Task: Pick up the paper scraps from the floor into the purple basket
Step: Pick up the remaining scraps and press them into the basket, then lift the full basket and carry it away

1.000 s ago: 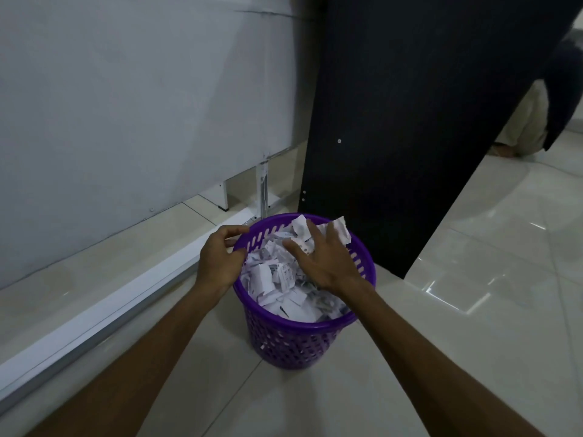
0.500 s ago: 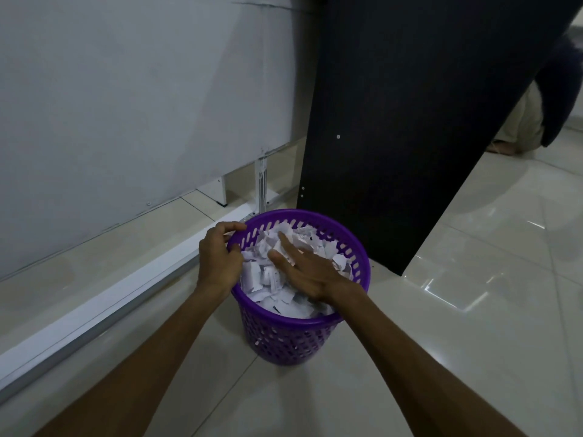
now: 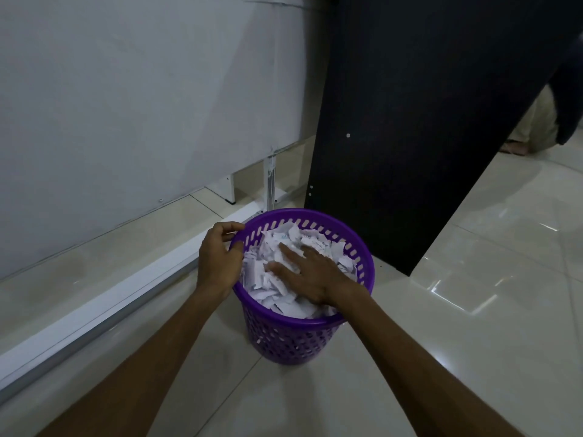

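1. Basket (image 3: 303, 339) upright on floor (image 3: 473, 310), beside dark panel (image 3: 426, 121).
2. Scraps (image 3: 268, 279) heaped inside basket, near rim.
3. Left hand (image 3: 219, 260) curled round basket rim.
4. Right hand (image 3: 310, 275) flat, fingers straight, pressing on scraps.

Dim, bluish indoor light; bright glare patches gleam on the glossy floor tiles (image 3: 473, 288) at right. Wide-angle distortion bends the edges; focus stays fairly sharp.

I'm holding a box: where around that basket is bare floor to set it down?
Bare tiles lie right of the basket, beside the dark panel, and in front between the arms. Crowded: the basket, full of scraps, with the left hand gripping its rim and right hand pressing.
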Motion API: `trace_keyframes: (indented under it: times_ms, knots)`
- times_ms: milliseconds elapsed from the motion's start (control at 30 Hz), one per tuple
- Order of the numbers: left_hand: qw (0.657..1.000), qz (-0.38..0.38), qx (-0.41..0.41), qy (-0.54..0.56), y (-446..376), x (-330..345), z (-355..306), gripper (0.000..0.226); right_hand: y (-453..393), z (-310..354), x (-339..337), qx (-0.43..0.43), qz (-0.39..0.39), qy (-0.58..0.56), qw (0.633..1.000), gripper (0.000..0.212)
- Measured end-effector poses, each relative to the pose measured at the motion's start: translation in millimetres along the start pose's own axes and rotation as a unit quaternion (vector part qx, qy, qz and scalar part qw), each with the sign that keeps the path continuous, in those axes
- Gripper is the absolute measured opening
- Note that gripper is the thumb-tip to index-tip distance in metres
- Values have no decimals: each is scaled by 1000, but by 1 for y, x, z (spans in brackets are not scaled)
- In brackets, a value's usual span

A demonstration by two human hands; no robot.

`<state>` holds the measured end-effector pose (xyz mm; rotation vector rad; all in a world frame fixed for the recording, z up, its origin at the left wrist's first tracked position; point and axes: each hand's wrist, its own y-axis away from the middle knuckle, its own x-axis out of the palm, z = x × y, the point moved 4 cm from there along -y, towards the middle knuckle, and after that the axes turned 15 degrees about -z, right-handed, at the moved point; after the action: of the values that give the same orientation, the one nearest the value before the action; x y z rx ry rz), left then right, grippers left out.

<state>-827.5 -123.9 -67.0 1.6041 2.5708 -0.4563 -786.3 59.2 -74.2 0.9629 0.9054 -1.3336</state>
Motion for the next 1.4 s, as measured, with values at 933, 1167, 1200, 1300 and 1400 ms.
trace_keyframes:
  times_ms: [933, 1167, 1200, 1300, 1400]
  knots:
    - [996, 52, -77, -11, 17, -26, -8, 41, 22, -60, -43, 299, -250, -296, 872, 81]
    - [989, 62, -130, -40, 11, -31, -24, 50, 23, -53, -61, 340, -217, -370, 837, 70]
    - [988, 62, -133, -41, 11, -31, -27, 49, 22, -53, -61, 344, -217, -376, 833, 73]
    - [985, 61, -150, -56, 8, -31, -38, 45, 21, -45, -69, 350, -201, -400, 823, 98]
    - [981, 49, -180, -60, 3, -32, -54, 42, 15, -48, -79, 350, -185, -410, 822, 128]
